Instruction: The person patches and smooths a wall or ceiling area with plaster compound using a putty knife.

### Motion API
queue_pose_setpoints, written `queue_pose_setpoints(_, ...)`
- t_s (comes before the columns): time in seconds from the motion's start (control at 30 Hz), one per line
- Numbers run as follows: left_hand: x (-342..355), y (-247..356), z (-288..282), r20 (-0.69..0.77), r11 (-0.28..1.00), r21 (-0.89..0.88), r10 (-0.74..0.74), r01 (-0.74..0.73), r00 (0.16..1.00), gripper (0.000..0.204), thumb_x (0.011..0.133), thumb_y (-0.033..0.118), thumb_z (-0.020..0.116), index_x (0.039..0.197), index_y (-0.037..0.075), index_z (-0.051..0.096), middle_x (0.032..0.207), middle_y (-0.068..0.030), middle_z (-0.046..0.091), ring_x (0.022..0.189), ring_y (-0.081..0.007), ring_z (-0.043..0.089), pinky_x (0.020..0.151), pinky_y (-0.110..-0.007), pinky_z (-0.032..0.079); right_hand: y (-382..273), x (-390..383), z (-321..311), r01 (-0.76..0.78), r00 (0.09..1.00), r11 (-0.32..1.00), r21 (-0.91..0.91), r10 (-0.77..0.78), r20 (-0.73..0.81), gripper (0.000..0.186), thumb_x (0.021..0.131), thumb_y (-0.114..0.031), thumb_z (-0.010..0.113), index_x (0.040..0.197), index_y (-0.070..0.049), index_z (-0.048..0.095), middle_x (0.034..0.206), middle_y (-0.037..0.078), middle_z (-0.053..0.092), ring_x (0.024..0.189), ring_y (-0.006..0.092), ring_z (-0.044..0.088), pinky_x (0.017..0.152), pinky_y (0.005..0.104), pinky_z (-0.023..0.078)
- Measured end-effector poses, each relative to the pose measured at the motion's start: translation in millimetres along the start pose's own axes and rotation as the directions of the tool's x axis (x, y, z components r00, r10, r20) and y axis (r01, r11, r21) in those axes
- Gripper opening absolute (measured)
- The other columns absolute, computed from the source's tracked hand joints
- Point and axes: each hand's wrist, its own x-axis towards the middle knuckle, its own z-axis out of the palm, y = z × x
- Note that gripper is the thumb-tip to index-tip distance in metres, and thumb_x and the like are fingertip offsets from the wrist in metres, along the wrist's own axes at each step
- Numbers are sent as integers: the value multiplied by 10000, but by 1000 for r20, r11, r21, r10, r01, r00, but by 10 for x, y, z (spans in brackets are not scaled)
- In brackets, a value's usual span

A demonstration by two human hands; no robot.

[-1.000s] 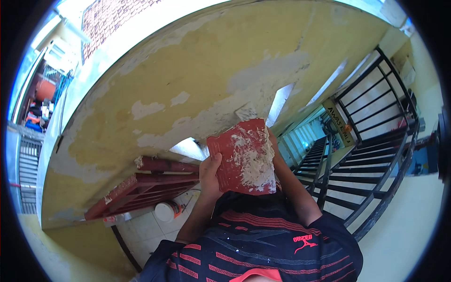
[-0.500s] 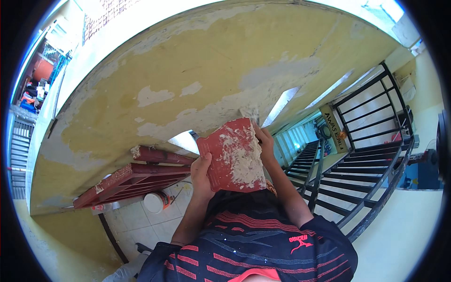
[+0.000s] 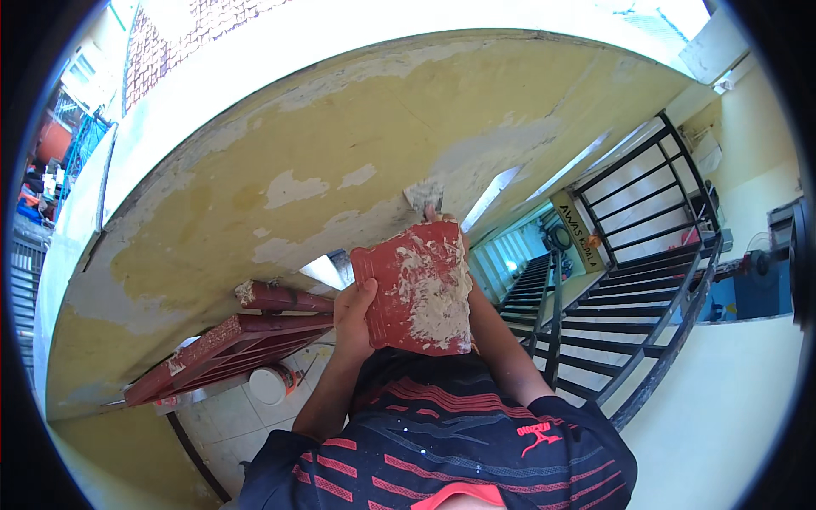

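My left hand [image 3: 355, 316] grips the left edge of a red board [image 3: 384, 285], its thumb on the face. Pale, lumpy putty [image 3: 435, 297] is smeared over the middle and right of that board. Beyond the board's far edge, my right hand [image 3: 435, 215] is closed on a putty knife [image 3: 422, 195]; most of the hand is hidden behind the board. The knife's wide blade is at the yellow wall [image 3: 340, 140], seemingly against it. Grey-white patches [image 3: 293, 189] mark the wall in several places.
Slanted openings [image 3: 491, 198] pierce the wall. Below on the left are a dark red slatted piece [image 3: 246, 344] and a white tub [image 3: 269, 385] on the tiled floor [image 3: 223, 425]. Black metal railings [image 3: 595, 348] line a stairwell at right, near a lettered beam [image 3: 578, 229].
My right hand and the putty knife have shifted left along the wall, and the hand has passed behind the board's far edge. My left hand still holds the board. The whole view has tilted slightly.
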Motion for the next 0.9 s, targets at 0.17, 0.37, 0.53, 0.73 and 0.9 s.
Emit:
queue_pose_setpoints(0.17,15,1,-53,40,1000,7,19,-19,999,375,1075,229,543,1306,-60,607,1139,-112,716,950,-154,709,828,-299,576,303,-605,-237,-209,970,955,211,231,-82,567,856,61,698,1400,-90,648,895,90,601,810,232,618,713,319,489)
queue_pose_setpoints(0.37,12,-101,-218,-67,997,-4,-77,77,995,336,1068,238,569,1244,-37,649,1085,-75,726,920,-117,705,809,-280,570,-727,29,9,175,971,955,-239,-207,-116,602,816,93,729,1392,-65,654,885,71,590,787,189,586,692,296,474)
queue_pose_setpoints(0.53,37,-85,-90,-70,993,18,-112,114,991,322,1064,246,580,1214,-24,667,1046,-62,731,886,-110,705,798,-272,570,360,-187,16,-136,976,962,236,171,-134,543,864,58,714,1394,-35,645,896,72,593,815,167,595,725,283,478)
queue_pose_setpoints(0.73,-115,-174,-269,-258,999,-40,-3,-8,966,320,1060,251,586,1210,-20,669,1053,-60,732,886,-114,708,793,-275,569,-21,-849,-619,15,999,963,-268,-3,45,510,921,12,676,1426,-25,615,858,43,592,740,125,580,655,267,474)
queue_pose_setpoints(0.9,-163,-290,-296,-337,995,-61,57,-82,940,318,1061,261,591,1197,-14,675,1056,-47,729,896,-105,702,804,-265,559,-449,-775,-1273,-730,683,600,327,653,328,511,995,-109,630,1494,-82,525,783,38,581,517,107,500,441,237,363)
